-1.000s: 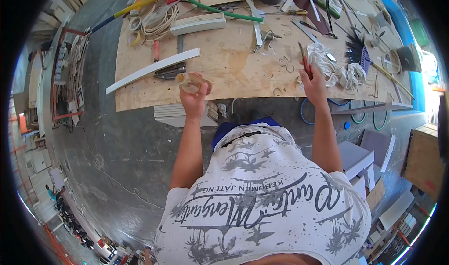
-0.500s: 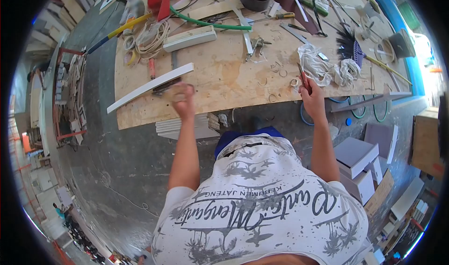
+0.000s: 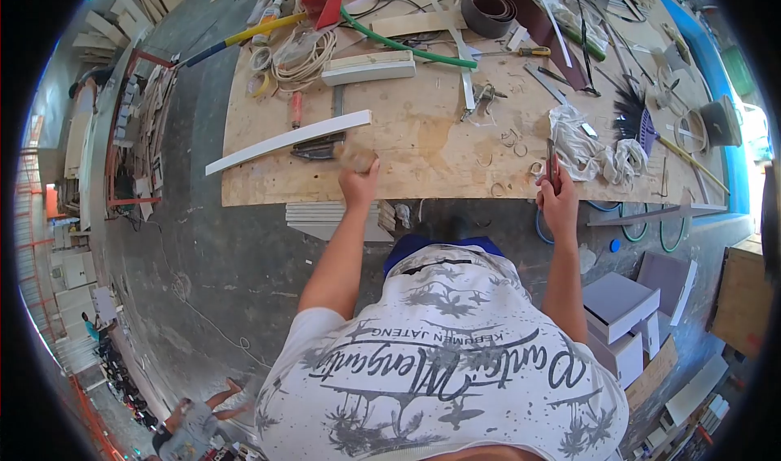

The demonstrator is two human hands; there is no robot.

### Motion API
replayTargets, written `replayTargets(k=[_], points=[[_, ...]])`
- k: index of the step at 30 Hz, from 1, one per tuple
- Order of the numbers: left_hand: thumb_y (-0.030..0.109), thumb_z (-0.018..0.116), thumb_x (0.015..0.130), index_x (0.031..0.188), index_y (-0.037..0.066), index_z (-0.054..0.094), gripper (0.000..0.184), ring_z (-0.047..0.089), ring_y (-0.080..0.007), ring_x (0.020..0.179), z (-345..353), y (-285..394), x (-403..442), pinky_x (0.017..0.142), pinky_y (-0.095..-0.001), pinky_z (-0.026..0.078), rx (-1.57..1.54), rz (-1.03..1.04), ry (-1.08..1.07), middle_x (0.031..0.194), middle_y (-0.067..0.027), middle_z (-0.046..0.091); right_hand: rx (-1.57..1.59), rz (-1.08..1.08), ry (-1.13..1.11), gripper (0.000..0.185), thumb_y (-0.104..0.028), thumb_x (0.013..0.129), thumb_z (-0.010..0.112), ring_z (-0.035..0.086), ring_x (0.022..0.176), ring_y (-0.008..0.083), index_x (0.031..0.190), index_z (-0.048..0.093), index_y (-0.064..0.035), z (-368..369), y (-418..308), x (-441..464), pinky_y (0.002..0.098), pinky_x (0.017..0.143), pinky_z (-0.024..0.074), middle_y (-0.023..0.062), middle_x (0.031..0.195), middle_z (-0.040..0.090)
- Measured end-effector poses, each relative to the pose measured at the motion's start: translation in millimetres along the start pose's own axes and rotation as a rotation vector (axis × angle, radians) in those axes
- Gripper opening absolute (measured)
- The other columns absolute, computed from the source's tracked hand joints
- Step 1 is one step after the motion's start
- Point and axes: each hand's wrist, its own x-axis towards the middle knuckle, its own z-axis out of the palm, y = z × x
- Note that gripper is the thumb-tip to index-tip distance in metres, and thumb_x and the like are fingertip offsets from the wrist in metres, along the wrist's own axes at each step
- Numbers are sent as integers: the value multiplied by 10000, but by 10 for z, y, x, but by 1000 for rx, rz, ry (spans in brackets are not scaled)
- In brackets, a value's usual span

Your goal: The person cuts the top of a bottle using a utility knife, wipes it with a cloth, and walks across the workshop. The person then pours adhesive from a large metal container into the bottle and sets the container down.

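Observation:
My left hand (image 3: 359, 183) is closed around a tan, rounded thing (image 3: 355, 157), blurred by motion, whose kind I cannot make out. It is held over the near edge of the plywood tabletop (image 3: 407, 172). Just beyond lies a dark pincer-like tool (image 3: 316, 148), beside a long white strip (image 3: 289, 142). My right hand (image 3: 559, 203) grips a slim red-and-dark cutter knife (image 3: 553, 166), pointing away from me. Crumpled white cloth (image 3: 573, 148) lies close to that hand, and small curled offcuts (image 3: 508, 139) are scattered to its left.
A red-handled tool (image 3: 296, 109), a white block (image 3: 368, 70) and coiled cord (image 3: 305, 62) occupy the table's left. A brown rolled band (image 3: 489, 9) and a purple brush (image 3: 645, 129) are farther off. Grey boxes (image 3: 621, 298) stand at right; another person (image 3: 195, 428) is at lower left.
My view has swung, so the table appears shifted rightward. The cutter knife in my right hand now points straighter ahead. My left hand still holds the tan thing. Another person shows at lower left.

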Motion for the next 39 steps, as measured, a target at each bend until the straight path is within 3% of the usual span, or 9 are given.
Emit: replayTargets(k=[2, 8, 12, 17, 18, 19, 29, 32, 39], points=[[268, 870, 789, 1045, 8, 707, 399, 728, -357, 911, -5, 5, -72, 815, -432, 558, 18, -45, -54, 989, -173, 753, -57, -32, -34, 506, 8, 943, 530, 571, 632, 90, 1449, 515, -7, 69, 51, 25, 259, 560, 473, 42, 869, 619], [242, 893, 751, 1076, 36, 705, 429, 723, -362, 950, -125, 30, 5, 832, -444, 563, 71, -38, -157, 985, -165, 746, -166, 27, -155, 521, 21, 968, 533, 607, 689, 106, 1484, 488, -43, 401, -28, -93, 281, 564, 494, 48, 901, 640], [223, 904, 734, 1293, 31, 591, 669, 676, -355, 1103, -178, -11, -91, 933, -427, 537, 23, -43, -167, 1174, -173, 694, -205, -22, -229, 476, -13, 983, 557, 635, 742, 127, 1456, 514, -50, 472, 159, -57, 298, 641, 526, 115, 1050, 724], [199, 878, 752, 1463, 8, 432, 861, 530, -369, 1328, -252, 33, -446, 1112, -431, 428, 84, 1, -33, 1423, -207, 543, -350, -16, -261, 444, -7, 933, 550, 710, 854, 187, 1376, 565, -6, 487, 168, -8, 330, 786, 548, 158, 1031, 747], [187, 861, 765, 1470, 9, 426, 847, 505, -375, 1350, -254, 83, -542, 1133, -436, 406, 89, -4, -33, 1439, -211, 526, -370, 6, -264, 442, -1, 919, 545, 724, 883, 202, 1360, 573, 7, 495, 110, -11, 336, 813, 549, 161, 1013, 748], [176, 843, 778, 1476, 10, 420, 833, 480, -381, 1373, -282, 141, -645, 1153, -442, 384, 95, -8, -35, 1455, -216, 509, -344, -154, -213, 503, 43, 880, 487, 599, 674, 126, 1371, 579, -16, 518, 172, -23, 300, 641, 507, 88, 955, 737], [80, 703, 836, 1432, -15, 425, 665, 438, -403, 1425, -236, 269, -1485, 1199, -502, 334, 55, 322, -217, 1482, -224, 489, -503, -186, -248, 543, 42, 849, 530, 723, 1032, 257, 1390, 543, 5, 483, 178, 90, 355, 867, 548, 182, 1146, 723], [72, 685, 837, 1421, -15, 438, 640, 456, -395, 1415, -234, 336, -1546, 1194, -501, 344, 29, 303, -311, 1477, -219, 500, -532, -299, -269, 533, 37, 866, 536, 716, 931, 223, 1398, 536, 9, 464, 257, 107, 345, 817, 551, 179, 1150, 718], [57, 664, 849, 1404, -12, 479, 588, 509, -390, 1365, -223, 350, -1574, 1159, -440, 405, 12, 232, -291, 1439, -215, 538, -350, -76, -274, 403, -31, 1013, 445, 552, 587, 101, 1400, 546, 12, 439, 312, 91, 279, 575, 486, 113, 1025, 738]])
